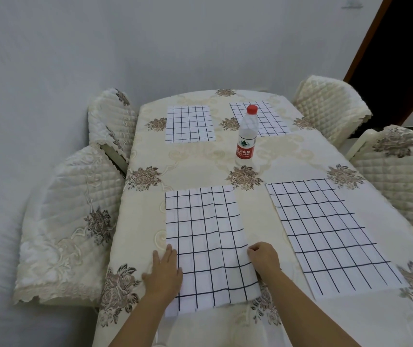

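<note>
A white placemat with a dark grid [208,246] lies creased on the near part of the cream flowered tablecloth [200,166]. My left hand [166,271] lies flat with straight fingers on the placemat's left edge. My right hand [263,256] has curled fingers that pinch the placemat's right edge. A second checked placemat [325,234] lies flat to the right. Two more checked placemats, one at the far left [189,123] and one at the far right [270,118], lie at the far end.
A clear water bottle with a red cap and red label [246,136] stands upright in the middle of the table. Quilted cream chairs stand at the left [75,221], far left [110,121], far right [328,106] and right [400,171]. A dark doorway is at the upper right.
</note>
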Action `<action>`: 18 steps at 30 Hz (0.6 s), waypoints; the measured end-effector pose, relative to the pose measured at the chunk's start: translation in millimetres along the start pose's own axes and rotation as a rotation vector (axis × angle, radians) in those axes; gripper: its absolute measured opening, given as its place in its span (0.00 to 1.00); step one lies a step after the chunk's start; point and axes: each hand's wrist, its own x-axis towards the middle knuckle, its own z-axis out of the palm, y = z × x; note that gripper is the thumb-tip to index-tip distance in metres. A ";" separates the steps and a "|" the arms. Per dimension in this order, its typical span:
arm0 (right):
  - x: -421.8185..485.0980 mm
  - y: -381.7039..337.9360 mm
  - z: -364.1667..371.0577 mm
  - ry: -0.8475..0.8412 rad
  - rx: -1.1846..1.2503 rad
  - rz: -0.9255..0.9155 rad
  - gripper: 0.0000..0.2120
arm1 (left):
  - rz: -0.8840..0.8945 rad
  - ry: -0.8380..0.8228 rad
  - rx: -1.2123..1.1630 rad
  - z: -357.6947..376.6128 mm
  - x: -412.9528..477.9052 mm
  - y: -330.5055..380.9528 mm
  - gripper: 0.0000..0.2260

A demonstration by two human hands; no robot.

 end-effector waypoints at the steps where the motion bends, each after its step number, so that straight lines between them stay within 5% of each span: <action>1: 0.1 -0.6 0.4 0.002 0.002 -0.001 0.10 | -0.001 0.001 0.010 0.3 0.0 -0.6 0.24; 18: -6.1 2.7 0.7 0.059 0.031 -0.050 0.09 | 0.004 0.215 -0.136 4.5 -2.2 -2.7 0.20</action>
